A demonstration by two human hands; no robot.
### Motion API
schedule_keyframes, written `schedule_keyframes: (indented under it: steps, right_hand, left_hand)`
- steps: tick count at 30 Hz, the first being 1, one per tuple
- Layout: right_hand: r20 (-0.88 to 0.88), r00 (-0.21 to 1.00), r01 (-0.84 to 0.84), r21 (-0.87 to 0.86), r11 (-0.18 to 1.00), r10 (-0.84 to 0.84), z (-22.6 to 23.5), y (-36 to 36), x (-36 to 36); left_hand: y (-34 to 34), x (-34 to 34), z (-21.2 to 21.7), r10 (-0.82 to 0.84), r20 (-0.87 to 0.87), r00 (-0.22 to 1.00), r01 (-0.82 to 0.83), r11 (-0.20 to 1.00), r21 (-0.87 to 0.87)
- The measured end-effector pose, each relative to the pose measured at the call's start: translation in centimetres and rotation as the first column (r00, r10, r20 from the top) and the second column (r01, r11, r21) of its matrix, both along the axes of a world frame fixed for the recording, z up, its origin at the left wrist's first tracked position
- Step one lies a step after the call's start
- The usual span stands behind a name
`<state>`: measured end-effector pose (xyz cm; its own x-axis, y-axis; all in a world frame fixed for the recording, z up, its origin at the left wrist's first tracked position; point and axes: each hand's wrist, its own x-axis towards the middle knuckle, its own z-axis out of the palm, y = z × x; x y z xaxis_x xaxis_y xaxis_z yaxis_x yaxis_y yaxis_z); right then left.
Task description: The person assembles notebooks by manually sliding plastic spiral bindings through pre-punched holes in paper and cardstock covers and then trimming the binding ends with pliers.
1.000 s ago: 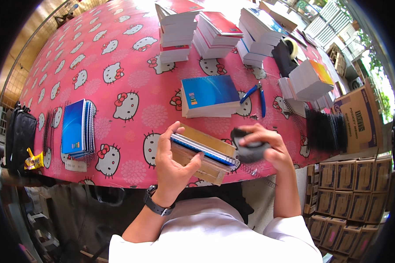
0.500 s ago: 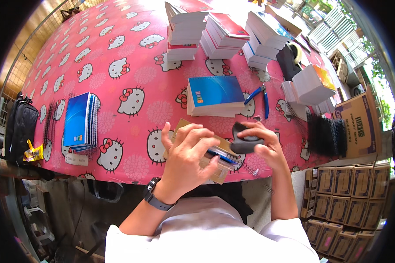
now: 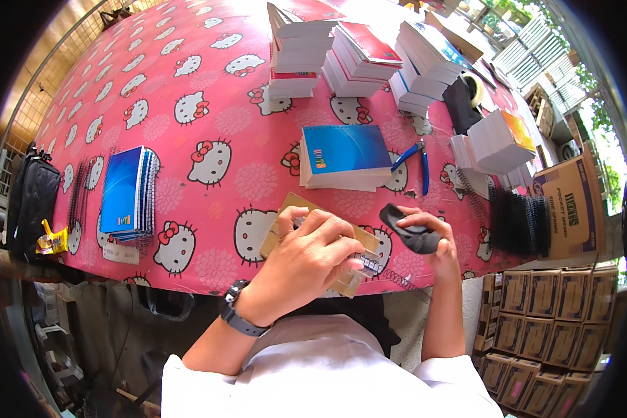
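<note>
My left hand [image 3: 306, 263], with a dark watch on the wrist, presses flat on a notebook with a brown card cover [image 3: 284, 221] at the table's near edge. Its fingertips reach the wire spiral [image 3: 370, 265] along the notebook's right side. My right hand [image 3: 432, 240] is closed around a black tool [image 3: 409, 230] just to the right of that spiral. A stack of blue-covered notebooks [image 3: 345, 157] lies just beyond both hands.
The pink table cover [image 3: 188, 70] has a white cartoon-cat print. Blue-handled pliers [image 3: 416, 159] lie beside the blue stack. Tall book piles [image 3: 355, 49] stand at the back, spiral-bound blue notebooks [image 3: 124, 191] at left, black wire spirals [image 3: 515, 223] and cardboard boxes [image 3: 536, 327] at right.
My left hand has slid from the notebook's left edge across its cover to the spiral side. The right hand stays by the spiral with the black tool.
</note>
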<state>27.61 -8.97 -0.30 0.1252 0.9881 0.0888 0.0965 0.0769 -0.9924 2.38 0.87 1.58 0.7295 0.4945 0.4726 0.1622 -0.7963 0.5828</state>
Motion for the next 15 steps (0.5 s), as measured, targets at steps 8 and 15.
schedule_keyframes:
  steps: [8,15]
  right_hand:
    - [-0.048,0.999,-0.006,-0.030,1.000,0.004,-0.3,0.0,-1.1]
    - [-0.045,0.999,-0.013,-0.017,1.000,0.013,-0.4,0.0,-1.4]
  left_hand:
    - [0.8,-0.4,0.6,-0.001,-0.075,0.997,0.007,0.997,0.079]
    - [1.9,-0.8,0.6,-0.124,-0.095,0.988,0.120,0.992,-0.043]
